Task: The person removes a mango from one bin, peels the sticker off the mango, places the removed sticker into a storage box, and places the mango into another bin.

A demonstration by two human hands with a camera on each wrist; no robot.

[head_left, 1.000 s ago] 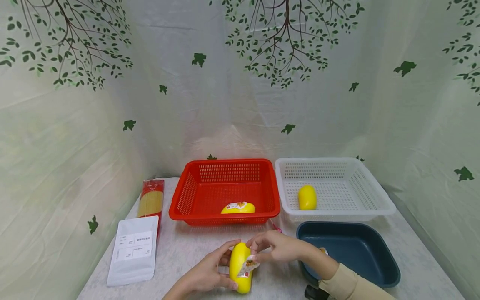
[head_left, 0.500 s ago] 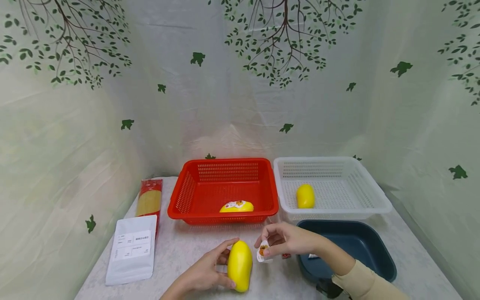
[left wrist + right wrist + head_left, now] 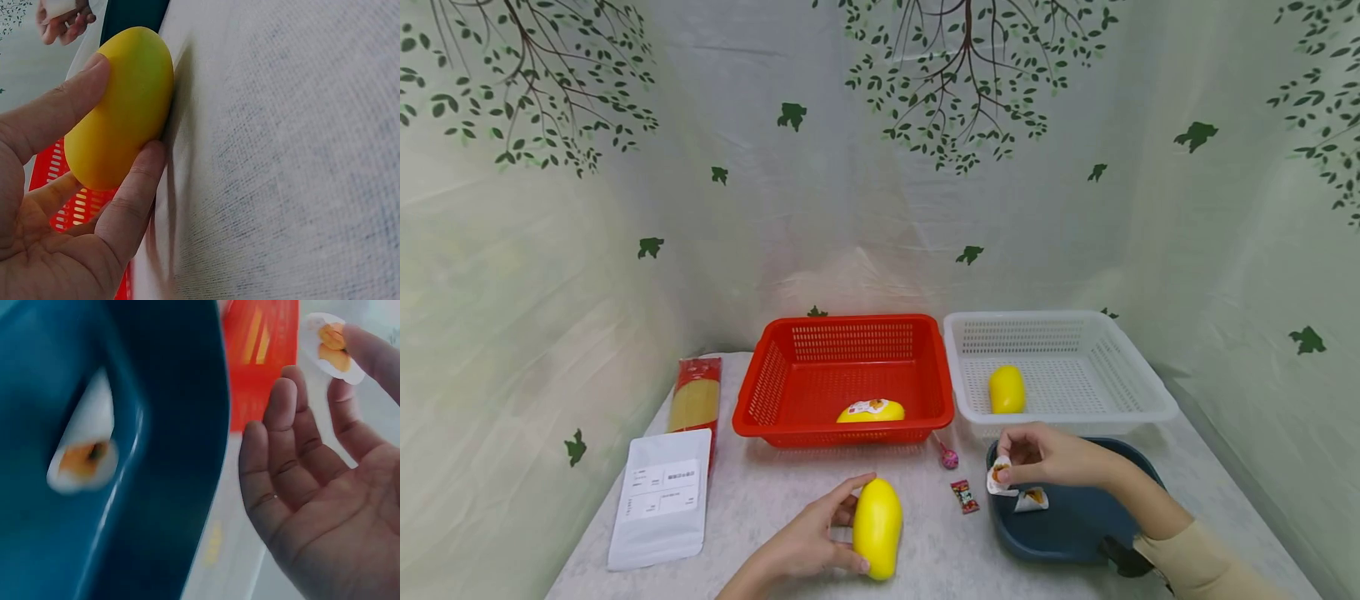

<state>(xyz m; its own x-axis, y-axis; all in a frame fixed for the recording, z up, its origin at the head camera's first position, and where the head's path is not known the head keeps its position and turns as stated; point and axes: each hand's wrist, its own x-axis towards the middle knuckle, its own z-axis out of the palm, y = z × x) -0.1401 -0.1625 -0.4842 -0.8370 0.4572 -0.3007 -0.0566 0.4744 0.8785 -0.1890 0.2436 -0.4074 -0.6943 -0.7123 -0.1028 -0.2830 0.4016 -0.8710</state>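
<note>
My left hand [image 3: 808, 533] holds a smooth, oblong yellow fruit [image 3: 878, 529] that stands out from the cloth at the front of the table. In the left wrist view the thumb lies on one side of the fruit [image 3: 125, 106] and the fingers on the other. My right hand [image 3: 1056, 454] pinches a white sticker [image 3: 997, 477] with an orange fruit picture, over the left rim of a dark blue basin [image 3: 1075, 525]. Inside the basin lies another such sticker [image 3: 1032, 500], partly folded, also in the right wrist view.
A red basket [image 3: 850, 437] holds a labelled yellow fruit [image 3: 880, 412]; a white basket [image 3: 1075, 421] holds an unlabelled one [image 3: 1007, 389]. Between the hands lie a pink lollipop [image 3: 949, 458] and a small wrapped candy [image 3: 965, 497]. A white pouch [image 3: 658, 533] overlaps a pasta pack [image 3: 695, 403] at left.
My right hand has peeled the sticker off the fruit and carried it right to the basin. My left hand has stayed on the fruit. The candy and basin sticker now show.
</note>
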